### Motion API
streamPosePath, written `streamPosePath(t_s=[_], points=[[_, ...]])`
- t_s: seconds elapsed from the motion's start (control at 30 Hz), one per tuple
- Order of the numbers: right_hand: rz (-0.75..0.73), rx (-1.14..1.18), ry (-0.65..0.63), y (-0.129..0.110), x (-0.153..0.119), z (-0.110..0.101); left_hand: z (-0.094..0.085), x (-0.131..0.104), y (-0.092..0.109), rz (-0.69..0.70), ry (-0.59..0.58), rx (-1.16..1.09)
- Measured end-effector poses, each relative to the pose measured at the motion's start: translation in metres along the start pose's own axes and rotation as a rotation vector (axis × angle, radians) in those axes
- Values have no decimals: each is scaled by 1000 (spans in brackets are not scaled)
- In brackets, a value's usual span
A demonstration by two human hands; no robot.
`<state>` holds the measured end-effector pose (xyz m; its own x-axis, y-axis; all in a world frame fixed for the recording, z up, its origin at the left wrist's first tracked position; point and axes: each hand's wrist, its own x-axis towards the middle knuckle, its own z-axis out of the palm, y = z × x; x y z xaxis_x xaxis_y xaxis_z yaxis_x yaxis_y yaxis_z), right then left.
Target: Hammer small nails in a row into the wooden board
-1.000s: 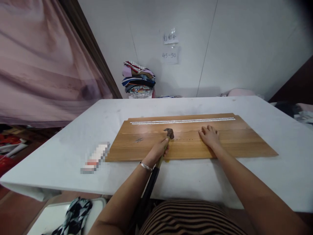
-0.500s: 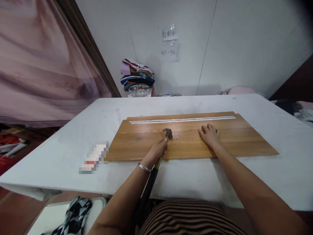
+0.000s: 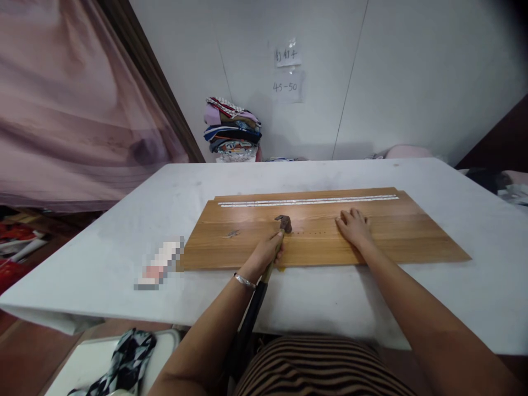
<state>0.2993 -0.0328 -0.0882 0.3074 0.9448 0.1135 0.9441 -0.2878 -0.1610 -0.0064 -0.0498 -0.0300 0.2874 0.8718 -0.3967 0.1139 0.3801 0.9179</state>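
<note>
The left hand's grip (image 3: 268,250) closes round a claw hammer with a dark metal head (image 3: 285,223); the right hand's open grip (image 3: 355,228) rests on the brown wooden board (image 3: 396,236).

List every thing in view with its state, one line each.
Brown wood-grain board: lying flat
Dark-headed claw hammer: held, head low over the board
Bare left hand: closed around the hammer's handle
Bare right hand: open, on the board
Thin grey nails: loose, heaped
Two long white strips: flat, side by side
Multicoloured fabric pile: stacked
Black-and-white patterned cloth: crumpled
</note>
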Motion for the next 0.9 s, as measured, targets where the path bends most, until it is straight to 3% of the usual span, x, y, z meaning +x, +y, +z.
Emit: streamPosePath(t_s=[0.9], points=[[-5,22,30,0,-1,2,0,-2,2,3,-6,9]])
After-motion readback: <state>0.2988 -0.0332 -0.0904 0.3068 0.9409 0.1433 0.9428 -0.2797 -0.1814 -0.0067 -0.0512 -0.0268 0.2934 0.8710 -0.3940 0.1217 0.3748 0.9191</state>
